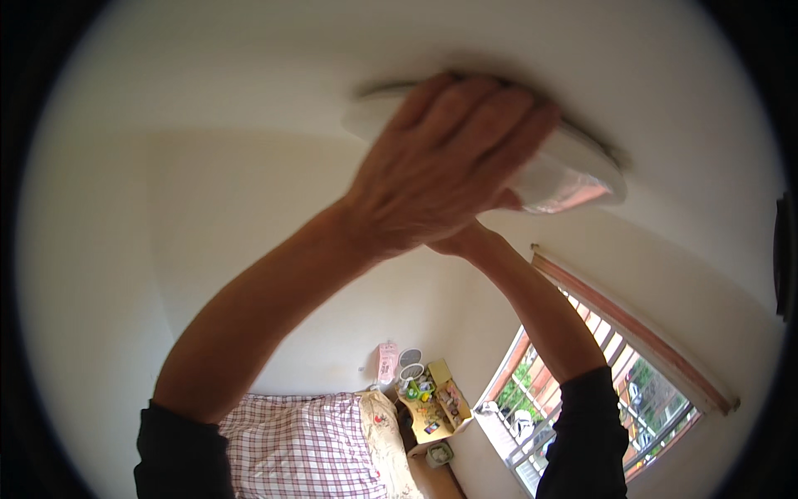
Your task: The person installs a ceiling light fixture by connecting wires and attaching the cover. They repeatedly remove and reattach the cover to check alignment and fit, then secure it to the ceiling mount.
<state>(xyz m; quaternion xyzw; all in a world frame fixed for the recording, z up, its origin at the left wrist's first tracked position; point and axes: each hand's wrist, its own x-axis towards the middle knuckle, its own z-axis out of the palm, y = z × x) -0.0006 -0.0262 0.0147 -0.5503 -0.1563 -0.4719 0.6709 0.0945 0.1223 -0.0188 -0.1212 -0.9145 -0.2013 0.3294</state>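
Overhead, a round white ceiling lamp cover (582, 166) sits at or close against the ceiling, with a pinkish reflection on its right side. My left hand (457, 154) reaches up across its middle, fingers bent over the cover and their tips out of sight behind the edge. Behind it, my right hand (461, 239) is raised to the same spot. Only its wrist and a small part of the hand show; the left hand hides its fingers. Whether the right hand touches the cover cannot be seen.
Below stands a bed with a checked cover (303, 441). A small wooden table (453, 424) in the corner bears several small items, with a bin (439, 453) beside it. At right is a barred window (665, 399) under a reddish curtain rod (644, 328).
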